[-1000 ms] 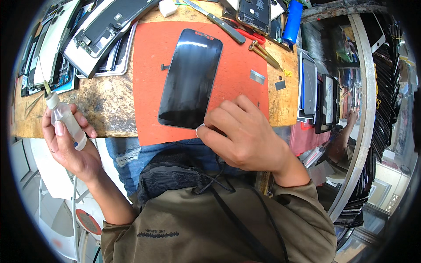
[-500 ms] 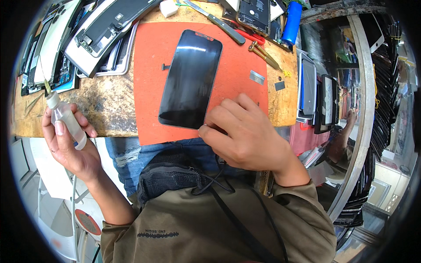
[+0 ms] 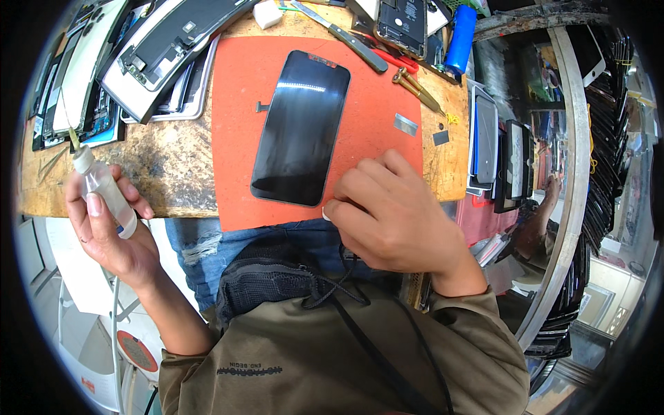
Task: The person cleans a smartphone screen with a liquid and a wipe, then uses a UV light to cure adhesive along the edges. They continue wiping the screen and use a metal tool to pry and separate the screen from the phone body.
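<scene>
The left hand partly hides 1 white-capped bottle.

Right of the worn, stained, light-brown wooden workbench stands a glass-panelled cabinet with a pale grey metal frame. Below the workbench's left end, white tubular metal furniture legs show against a pale tiled floor.

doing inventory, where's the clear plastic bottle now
In the head view, the clear plastic bottle is on the left, in the left hand, near the worn wooden bench.
</scene>
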Available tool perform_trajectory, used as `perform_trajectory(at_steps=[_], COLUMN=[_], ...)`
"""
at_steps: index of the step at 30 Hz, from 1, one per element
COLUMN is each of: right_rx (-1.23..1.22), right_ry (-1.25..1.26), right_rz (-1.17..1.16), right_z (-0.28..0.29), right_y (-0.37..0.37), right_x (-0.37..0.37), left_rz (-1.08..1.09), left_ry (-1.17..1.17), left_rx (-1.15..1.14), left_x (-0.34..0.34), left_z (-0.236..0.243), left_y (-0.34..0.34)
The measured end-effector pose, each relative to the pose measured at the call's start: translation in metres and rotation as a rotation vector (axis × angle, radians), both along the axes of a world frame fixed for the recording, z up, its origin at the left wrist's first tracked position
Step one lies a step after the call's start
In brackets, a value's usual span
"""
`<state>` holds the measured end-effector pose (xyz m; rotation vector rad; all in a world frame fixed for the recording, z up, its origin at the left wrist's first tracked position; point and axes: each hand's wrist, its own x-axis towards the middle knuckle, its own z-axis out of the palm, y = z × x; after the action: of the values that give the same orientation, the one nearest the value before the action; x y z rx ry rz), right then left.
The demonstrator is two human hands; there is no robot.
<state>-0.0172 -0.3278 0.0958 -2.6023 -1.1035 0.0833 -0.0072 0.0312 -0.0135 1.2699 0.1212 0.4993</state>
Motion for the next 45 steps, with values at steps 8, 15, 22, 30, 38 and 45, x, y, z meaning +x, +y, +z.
perform_trajectory(at_steps=[8, 15, 22, 30, 38, 45], right_rx=[0.070, 0.054, 0.036, 0.225, 0.057, 0.122], right_ry=[-0.070, -0.070, -0.019, -0.185, -0.146, -0.205], right_rz=[0.007, -0.025, -0.038, -0.078, -0.174, -0.158], right_z=[-0.013, 0.001, -0.007, -0.017, -0.006, -0.024], right_y=[0.015, 0.006, 0.007, 0.022, -0.003, 0.022], right_x=[0.009, 0.004, -0.003, 0.010, -0.003, 0.008], left_rz=[-0.033, -0.015, -0.001, -0.009, -0.006, -0.067], left_ry=[0.002, 0.001, 0.017, 0.005, 0.004, 0.002], left_rx=[0.018, 0.027, 0.013, 0.036, 0.029, 0.019], left_x=[0.001, 0.000, 0.001, 0.004, 0.000, 0.001], left_z=[0.001, -0.001, 0.002, 0.000, -0.003, -0.011], left_y=[0.003, 0.001, -0.001, -0.001, 0.000, 0.012])
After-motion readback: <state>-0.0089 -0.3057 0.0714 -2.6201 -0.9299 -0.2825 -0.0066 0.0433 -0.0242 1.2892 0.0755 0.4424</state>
